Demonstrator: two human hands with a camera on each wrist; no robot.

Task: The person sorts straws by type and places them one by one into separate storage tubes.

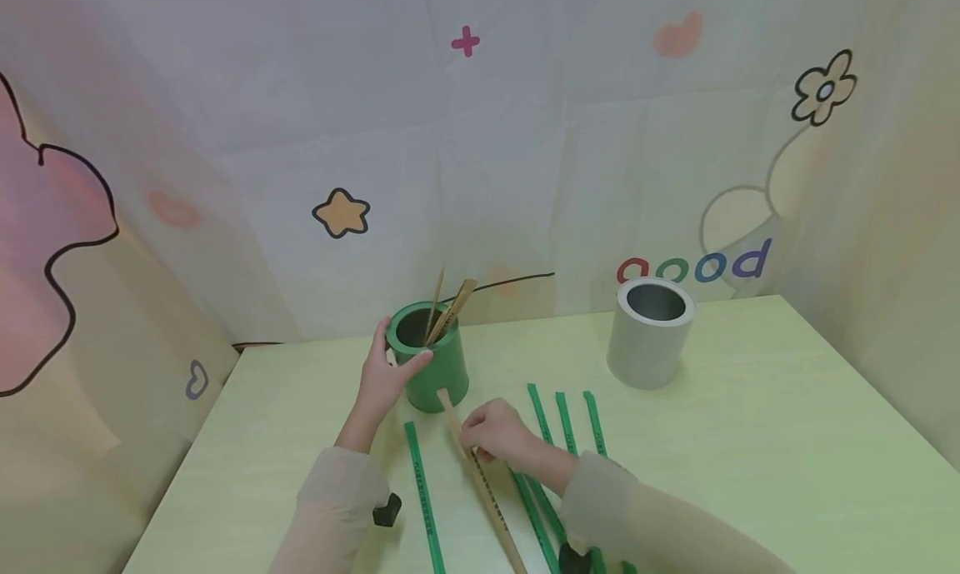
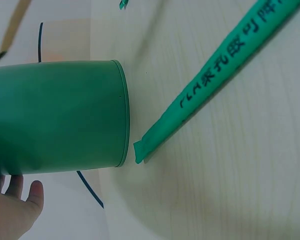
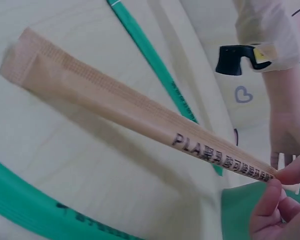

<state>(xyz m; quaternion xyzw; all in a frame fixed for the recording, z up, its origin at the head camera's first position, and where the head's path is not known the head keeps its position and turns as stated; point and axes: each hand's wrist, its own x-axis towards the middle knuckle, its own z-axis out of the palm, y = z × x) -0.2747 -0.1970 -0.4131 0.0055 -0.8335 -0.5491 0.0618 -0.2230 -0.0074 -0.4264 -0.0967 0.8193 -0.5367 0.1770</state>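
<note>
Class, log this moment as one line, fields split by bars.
left hand: holds green cup, brown sticks inside | right hand: pinches brown paper-wrapped straw | green straws: lying on table | grey cup: upright

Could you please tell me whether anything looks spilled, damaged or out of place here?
Nothing stands out: the green cup, held by the left hand, and the grey cup look upright; the green sleeves lie on the table; the right hand pinches a brown sleeve. No spill or tear shows.
</note>
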